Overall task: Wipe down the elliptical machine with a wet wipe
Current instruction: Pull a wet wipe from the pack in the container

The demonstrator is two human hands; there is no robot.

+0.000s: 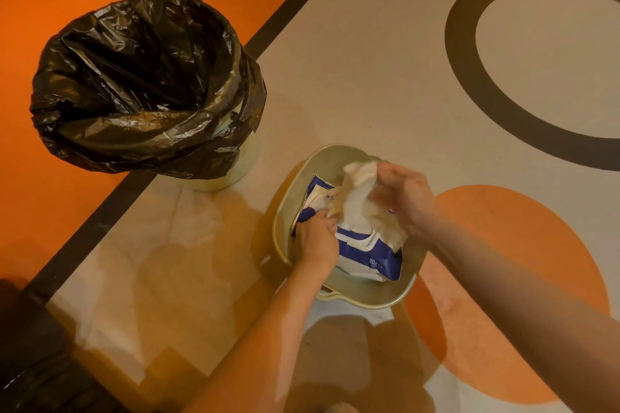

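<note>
The right hand (pixel 404 198) pinches a wet wipe (pixel 357 193) rising above the pack (pixel 367 250), whose near-left end the left hand (pixel 317 238) grips down in the basin (pixel 369 295).

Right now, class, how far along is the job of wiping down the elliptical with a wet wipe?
Early stage. Done: the blue-and-white wipe pack sits in a beige basin on the floor, beside a bin lined with a black bag. In hand: the left hand steadies the pack while the right hand pulls a white wipe up out of it. Left: all the wiping; no elliptical is in view.
</note>
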